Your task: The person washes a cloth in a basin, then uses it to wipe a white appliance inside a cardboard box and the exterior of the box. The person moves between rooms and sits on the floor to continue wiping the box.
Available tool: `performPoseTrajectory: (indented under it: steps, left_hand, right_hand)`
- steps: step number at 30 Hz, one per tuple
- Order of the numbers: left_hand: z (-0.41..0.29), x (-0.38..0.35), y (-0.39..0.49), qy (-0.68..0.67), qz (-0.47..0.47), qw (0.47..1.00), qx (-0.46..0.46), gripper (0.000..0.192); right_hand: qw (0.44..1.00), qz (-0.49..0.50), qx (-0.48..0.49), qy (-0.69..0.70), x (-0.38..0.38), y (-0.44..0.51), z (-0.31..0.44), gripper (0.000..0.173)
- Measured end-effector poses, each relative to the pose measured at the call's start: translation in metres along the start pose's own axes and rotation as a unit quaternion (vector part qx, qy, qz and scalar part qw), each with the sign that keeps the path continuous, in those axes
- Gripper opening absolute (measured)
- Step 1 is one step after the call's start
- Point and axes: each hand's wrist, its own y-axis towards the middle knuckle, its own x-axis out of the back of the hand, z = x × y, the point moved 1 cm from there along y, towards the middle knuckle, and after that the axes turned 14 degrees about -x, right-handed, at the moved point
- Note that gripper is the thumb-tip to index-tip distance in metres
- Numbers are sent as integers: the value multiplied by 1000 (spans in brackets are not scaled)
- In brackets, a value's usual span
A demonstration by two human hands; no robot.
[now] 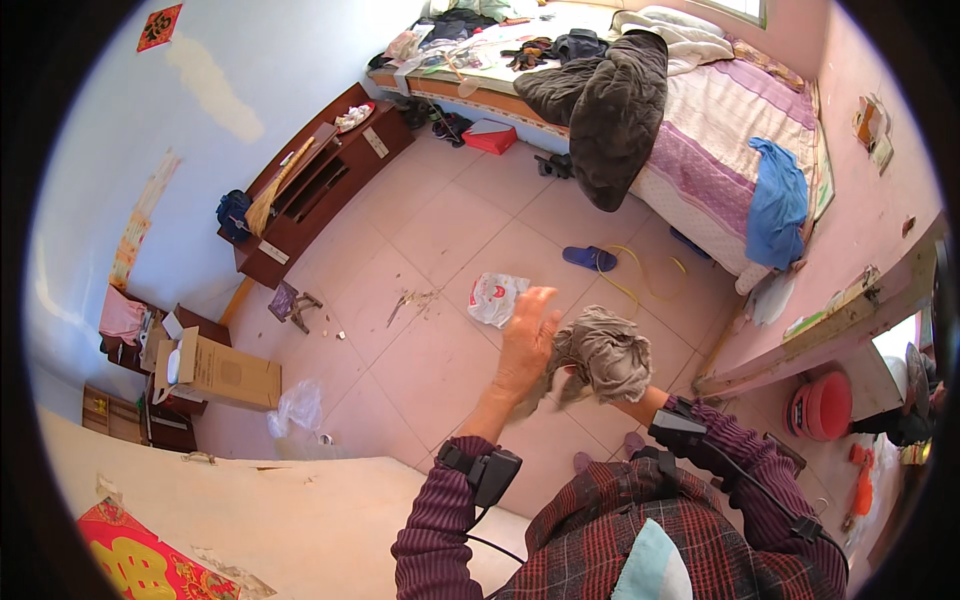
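Observation:
A crumpled grey-brown cloth (606, 352) is bunched over my right hand (566, 375), which is mostly hidden by it and grips it. My left hand (527, 341) is raised just left of the cloth with its fingers extended; part of the cloth hangs behind its wrist. Beyond my left hand, a white plastic bag with red print (495, 298) lies on the tiled floor. A blue slipper (589, 258) and a yellow strap (619, 285) lie farther off on the floor.
A bed with a striped cover (705, 150) and dark quilt (619, 120) stands ahead. Debris (417, 298), a small folding stool (294, 306) and a cardboard box (232, 371) are leftward. A red bucket (829, 405) stands right. An open door (300, 502) is near my left side.

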Motion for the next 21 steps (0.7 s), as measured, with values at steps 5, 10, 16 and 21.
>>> performPoseTrajectory:
  steps: [5, 10, 16, 21]
  left_hand:
    - [8, -31, -2, 448, 191, 870, -80, 51]
    - [-7, -57, -9, 227, 165, 951, -126, 65]
    - [-3, -49, 16, 244, 133, 959, -66, 73]
    - [-30, -63, 23, 291, 227, 917, -154, 84]
  right_hand:
    - [975, -114, 33, 188, -11, 1, -18, 37]
    - [970, -175, 124, -114, 25, 13, -40, 40]
    - [916, -258, 198, -236, 31, -3, -35, 35]
    - [950, -265, 160, -48, -3, -9, -32, 43]
